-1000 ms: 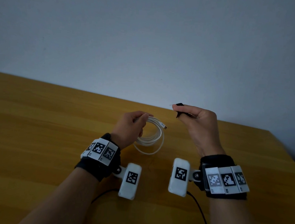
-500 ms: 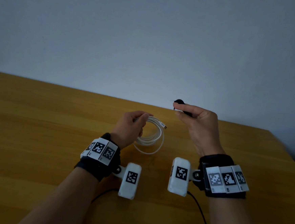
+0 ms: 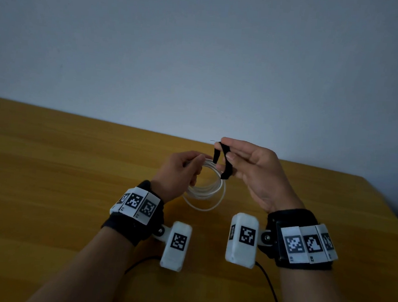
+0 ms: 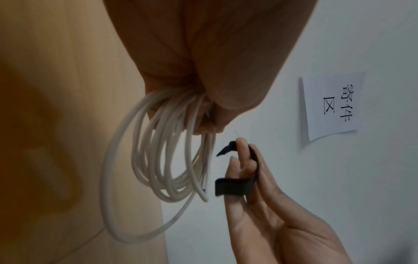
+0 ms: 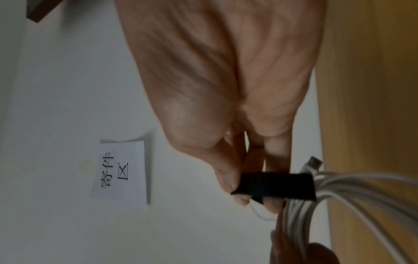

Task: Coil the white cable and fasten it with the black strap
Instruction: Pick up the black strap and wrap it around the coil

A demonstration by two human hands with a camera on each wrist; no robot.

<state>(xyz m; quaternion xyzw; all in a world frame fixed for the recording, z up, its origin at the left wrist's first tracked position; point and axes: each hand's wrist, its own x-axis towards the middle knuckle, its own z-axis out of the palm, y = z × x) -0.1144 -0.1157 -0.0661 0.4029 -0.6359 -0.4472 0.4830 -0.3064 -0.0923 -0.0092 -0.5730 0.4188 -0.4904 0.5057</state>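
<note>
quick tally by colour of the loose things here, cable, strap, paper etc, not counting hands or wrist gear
white: 2, the coiled cable and the paper sign on the wall
black: 1, the strap
total: 3

A: What I've got besides the job: wooden tabletop (image 3: 61, 163), orange-brown, grain running left to right, far edge against a plain grey-white wall (image 3: 200, 55).

B: Anything on that wall?

A: From my wrist views, a white paper sign (image 4: 332, 107) with black printed characters, one edge lifting off the wall. Same sign (image 5: 121, 171) on the right wrist view. Top left corner there, a dark brown edge (image 5: 38, 10), can't tell what.

B: On the tabletop?

A: Two thin black wires (image 3: 270, 290) trailing toward me.
</note>
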